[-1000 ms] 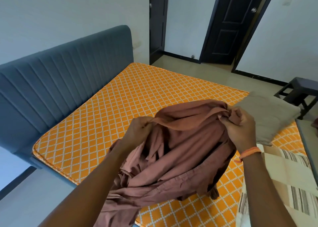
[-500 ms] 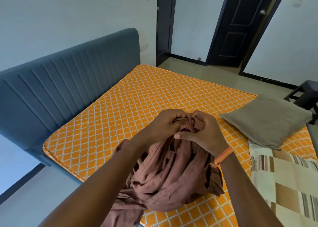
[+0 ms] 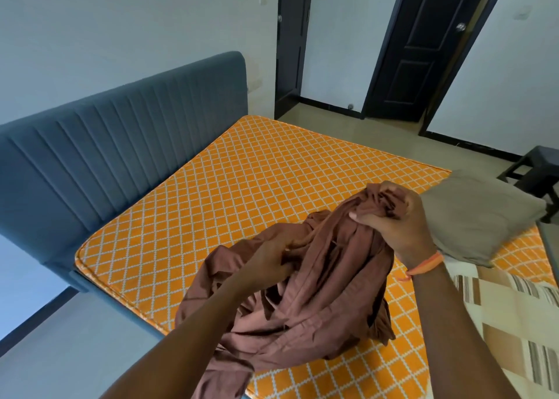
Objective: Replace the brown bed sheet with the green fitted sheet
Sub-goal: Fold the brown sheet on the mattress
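The brown bed sheet [image 3: 308, 301] is bunched in a loose heap above the near corner of the bare orange diamond-patterned mattress [image 3: 242, 186]. My right hand [image 3: 393, 220] grips a gathered wad of the sheet's edge, held up over the mattress. My left hand [image 3: 269, 262] is lower and closer to me, with its fingers pushed into the folds and holding them. Part of the sheet hangs off the mattress edge by my left arm. No green fitted sheet is in view.
A grey-blue padded headboard [image 3: 121, 144] runs along the left. A grey-brown pillow [image 3: 475, 217] lies on the mattress at the right, beside a striped beige blanket [image 3: 514, 323]. Behind stand dark doors [image 3: 423, 44] and a black stool [image 3: 535, 171].
My hands, together at the top of the bundle half a second ago, have parted: the right lifted its wad up and rightward, the left dropped lower into the folds.
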`<state>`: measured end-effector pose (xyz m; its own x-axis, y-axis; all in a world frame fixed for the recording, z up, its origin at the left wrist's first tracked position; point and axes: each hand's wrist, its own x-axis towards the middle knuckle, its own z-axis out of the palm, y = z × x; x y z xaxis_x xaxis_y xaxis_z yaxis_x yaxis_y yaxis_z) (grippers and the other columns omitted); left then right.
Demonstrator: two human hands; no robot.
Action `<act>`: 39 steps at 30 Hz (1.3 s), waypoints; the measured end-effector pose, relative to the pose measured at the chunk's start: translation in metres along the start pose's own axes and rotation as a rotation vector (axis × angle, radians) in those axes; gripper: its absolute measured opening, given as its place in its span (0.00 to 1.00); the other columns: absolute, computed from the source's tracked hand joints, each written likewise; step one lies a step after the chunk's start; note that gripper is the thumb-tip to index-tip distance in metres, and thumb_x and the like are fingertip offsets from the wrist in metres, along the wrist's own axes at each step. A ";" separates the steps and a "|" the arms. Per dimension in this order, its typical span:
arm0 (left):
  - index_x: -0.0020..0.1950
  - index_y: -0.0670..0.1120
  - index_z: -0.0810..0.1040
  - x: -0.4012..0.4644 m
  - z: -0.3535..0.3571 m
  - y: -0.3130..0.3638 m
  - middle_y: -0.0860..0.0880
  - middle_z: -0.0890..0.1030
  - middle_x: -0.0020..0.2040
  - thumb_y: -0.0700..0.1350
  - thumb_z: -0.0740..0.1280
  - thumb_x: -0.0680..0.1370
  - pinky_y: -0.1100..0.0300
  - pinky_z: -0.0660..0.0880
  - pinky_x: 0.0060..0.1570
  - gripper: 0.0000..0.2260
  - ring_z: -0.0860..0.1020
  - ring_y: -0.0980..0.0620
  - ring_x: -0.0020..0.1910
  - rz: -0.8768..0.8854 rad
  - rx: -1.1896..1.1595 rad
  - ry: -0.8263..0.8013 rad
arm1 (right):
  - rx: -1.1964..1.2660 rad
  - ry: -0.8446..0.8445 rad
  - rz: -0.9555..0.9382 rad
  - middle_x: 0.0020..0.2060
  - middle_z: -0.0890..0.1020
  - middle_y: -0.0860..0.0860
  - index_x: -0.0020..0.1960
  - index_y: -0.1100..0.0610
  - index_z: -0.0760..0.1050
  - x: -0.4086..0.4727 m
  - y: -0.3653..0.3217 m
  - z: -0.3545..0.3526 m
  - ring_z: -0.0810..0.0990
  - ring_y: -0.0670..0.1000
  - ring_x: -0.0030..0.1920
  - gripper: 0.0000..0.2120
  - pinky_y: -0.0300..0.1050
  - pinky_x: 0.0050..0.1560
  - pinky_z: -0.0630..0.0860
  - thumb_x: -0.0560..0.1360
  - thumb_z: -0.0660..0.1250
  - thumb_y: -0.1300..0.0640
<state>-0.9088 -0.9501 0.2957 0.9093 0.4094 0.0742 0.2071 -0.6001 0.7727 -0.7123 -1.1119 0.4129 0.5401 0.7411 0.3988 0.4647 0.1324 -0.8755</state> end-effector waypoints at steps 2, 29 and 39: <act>0.58 0.48 0.73 -0.005 0.007 -0.019 0.50 0.81 0.49 0.43 0.67 0.71 0.45 0.78 0.46 0.16 0.81 0.50 0.49 -0.102 0.004 0.046 | 0.041 0.046 0.004 0.38 0.72 0.69 0.38 0.70 0.68 -0.002 -0.008 -0.005 0.75 0.68 0.43 0.22 0.64 0.48 0.78 0.65 0.80 0.60; 0.37 0.47 0.71 -0.039 -0.064 -0.087 0.48 0.74 0.36 0.32 0.65 0.73 0.58 0.61 0.28 0.11 0.73 0.43 0.34 -0.467 0.205 0.588 | -0.214 0.260 0.075 0.33 0.78 0.44 0.34 0.52 0.72 0.003 0.043 -0.026 0.78 0.38 0.40 0.19 0.34 0.46 0.73 0.65 0.78 0.71; 0.52 0.45 0.80 -0.052 -0.073 -0.092 0.47 0.81 0.49 0.51 0.57 0.77 0.54 0.76 0.29 0.16 0.81 0.42 0.43 -0.132 0.769 0.350 | -0.281 0.420 0.138 0.35 0.77 0.55 0.38 0.57 0.74 0.009 0.079 -0.014 0.75 0.53 0.40 0.14 0.46 0.44 0.71 0.65 0.79 0.67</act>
<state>-1.0017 -0.8655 0.2666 0.7230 0.6212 0.3022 0.6056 -0.7805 0.1554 -0.6605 -1.1043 0.3514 0.8175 0.4038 0.4107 0.5088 -0.1723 -0.8435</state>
